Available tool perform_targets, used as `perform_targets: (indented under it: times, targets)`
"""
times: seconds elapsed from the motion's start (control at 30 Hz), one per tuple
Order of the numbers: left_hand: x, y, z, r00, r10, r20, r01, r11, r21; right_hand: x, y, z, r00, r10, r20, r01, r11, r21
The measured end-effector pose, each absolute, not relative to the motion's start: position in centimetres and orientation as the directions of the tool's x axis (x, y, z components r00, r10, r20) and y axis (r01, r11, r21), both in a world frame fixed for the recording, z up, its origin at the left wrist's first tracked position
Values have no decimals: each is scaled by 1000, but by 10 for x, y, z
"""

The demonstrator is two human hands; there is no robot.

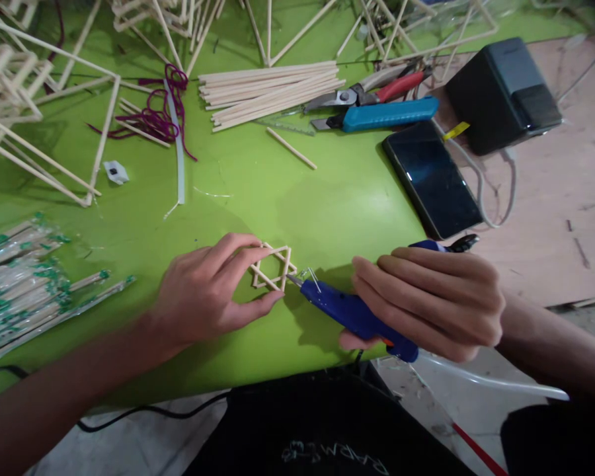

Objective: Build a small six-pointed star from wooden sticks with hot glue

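Observation:
A small six-pointed star made of thin wooden sticks (286, 268) lies on the green tabletop (337, 198). My left hand (211, 281) pinches its left side, with fingertips at the upper edge and the thumb at the lower point. In my right hand (431, 297) is a blue hot glue gun (334, 307), its metal nozzle at the star's right point. Thin glue strands cling near the nozzle. A clear glue stick (496, 380) sticks out from the gun's back end. My right palm hides part of the gun's body.
Loose sticks (272, 89), pruning shears (344, 99), a blue utility knife (389, 114), a phone (434, 182) and a black box-shaped device (503, 92) lie beyond my hands. Purple cord (158, 119) and stick frames (102, 142) are at upper left. Wrapped chopsticks (24, 291) lie left.

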State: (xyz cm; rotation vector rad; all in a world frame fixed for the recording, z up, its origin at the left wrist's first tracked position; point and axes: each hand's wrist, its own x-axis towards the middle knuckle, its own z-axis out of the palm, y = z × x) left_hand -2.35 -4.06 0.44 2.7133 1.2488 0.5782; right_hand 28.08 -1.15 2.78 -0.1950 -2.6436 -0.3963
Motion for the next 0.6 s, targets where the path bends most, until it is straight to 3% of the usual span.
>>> perform_targets:
  times: [0.6]
  targets:
    - [-24, -41, 5, 592, 754, 286, 719, -654, 236, 280, -10, 28, -878, 66, 475, 200, 951, 237]
